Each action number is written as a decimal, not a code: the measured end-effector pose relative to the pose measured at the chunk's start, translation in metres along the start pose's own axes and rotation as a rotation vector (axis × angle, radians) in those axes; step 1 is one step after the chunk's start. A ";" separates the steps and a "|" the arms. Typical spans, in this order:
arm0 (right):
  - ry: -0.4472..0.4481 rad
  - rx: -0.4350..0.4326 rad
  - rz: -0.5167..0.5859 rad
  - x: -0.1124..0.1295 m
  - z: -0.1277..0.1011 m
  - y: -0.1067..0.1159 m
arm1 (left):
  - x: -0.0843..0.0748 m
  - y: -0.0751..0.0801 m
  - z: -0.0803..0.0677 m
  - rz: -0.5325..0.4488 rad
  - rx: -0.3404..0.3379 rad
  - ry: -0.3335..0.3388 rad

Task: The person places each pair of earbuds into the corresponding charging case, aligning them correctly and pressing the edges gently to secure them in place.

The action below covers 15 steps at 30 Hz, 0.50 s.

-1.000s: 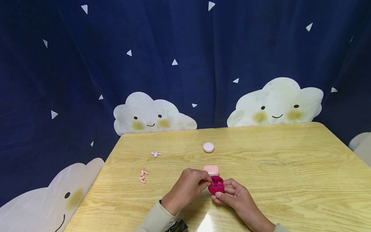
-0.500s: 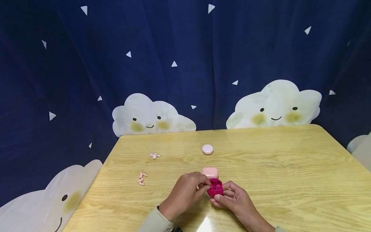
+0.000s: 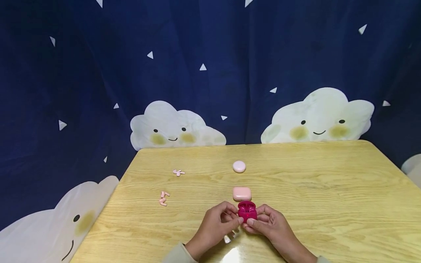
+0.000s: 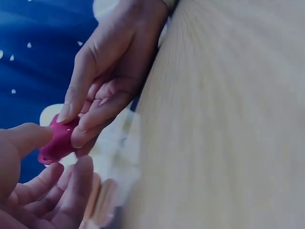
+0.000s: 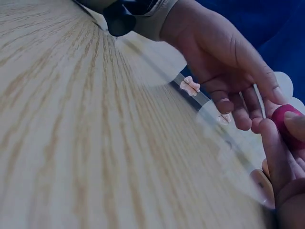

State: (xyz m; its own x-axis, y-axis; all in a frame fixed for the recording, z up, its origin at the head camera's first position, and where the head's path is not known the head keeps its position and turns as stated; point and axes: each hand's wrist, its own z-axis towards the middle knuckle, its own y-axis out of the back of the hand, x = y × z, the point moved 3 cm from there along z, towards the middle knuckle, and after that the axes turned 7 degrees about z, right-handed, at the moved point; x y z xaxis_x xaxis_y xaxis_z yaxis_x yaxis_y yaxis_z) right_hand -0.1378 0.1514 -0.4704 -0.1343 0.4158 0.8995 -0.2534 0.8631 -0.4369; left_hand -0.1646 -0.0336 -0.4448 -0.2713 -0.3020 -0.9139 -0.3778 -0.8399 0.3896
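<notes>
Magenta earbud case (image 3: 247, 210) sits low over the near middle of the bench (image 3: 329, 190), lid up, pinched between both hands. A second ago the left hand (image 3: 215, 228) had its fingertips down in the mouth of the case, as if seating something; now those fingers have drawn back to the case's left side, the thumb tip pressed against its wall, the other fingers curled loosely beneath. The right hand (image 3: 269, 226) grips the case from the right as before, thumb on the front face and fingers wrapped behind. From the left wrist view the case (image 4: 57, 140) shows as a small magenta block caught between fingertips of both hands.

My reading is that whatever went into the case is now seated, and the open lid is what remains to deal with; I cannot see inside well enough to be sure.

Just beyond the hands lies a pale pink rectangular case (image 3: 242, 193), closed, and farther back a round pink case (image 3: 239, 166). Off to the left lie two loose clusters of pink earbuds (image 3: 163, 198), the farther pair (image 3: 178, 172) well apart from the hands.
</notes>
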 end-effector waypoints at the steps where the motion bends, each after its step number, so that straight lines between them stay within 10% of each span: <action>1: -0.003 -0.002 -0.002 0.000 0.000 0.000 | 0.002 -0.002 0.000 -0.069 0.014 0.028; 7: -0.005 0.011 -0.014 0.002 0.001 -0.001 | 0.012 -0.010 0.001 -0.338 0.038 0.076; 15: -0.083 -0.059 -0.058 -0.003 -0.001 -0.001 | 0.021 -0.014 -0.002 -0.422 0.046 0.080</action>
State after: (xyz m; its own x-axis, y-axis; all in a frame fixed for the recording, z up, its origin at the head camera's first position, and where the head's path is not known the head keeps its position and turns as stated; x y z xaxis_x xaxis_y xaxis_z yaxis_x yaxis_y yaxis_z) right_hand -0.1365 0.1493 -0.4724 -0.2003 0.3418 0.9182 -0.2063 0.9015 -0.3805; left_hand -0.1627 -0.0291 -0.4693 -0.0155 0.0278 -0.9995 -0.4805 -0.8768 -0.0170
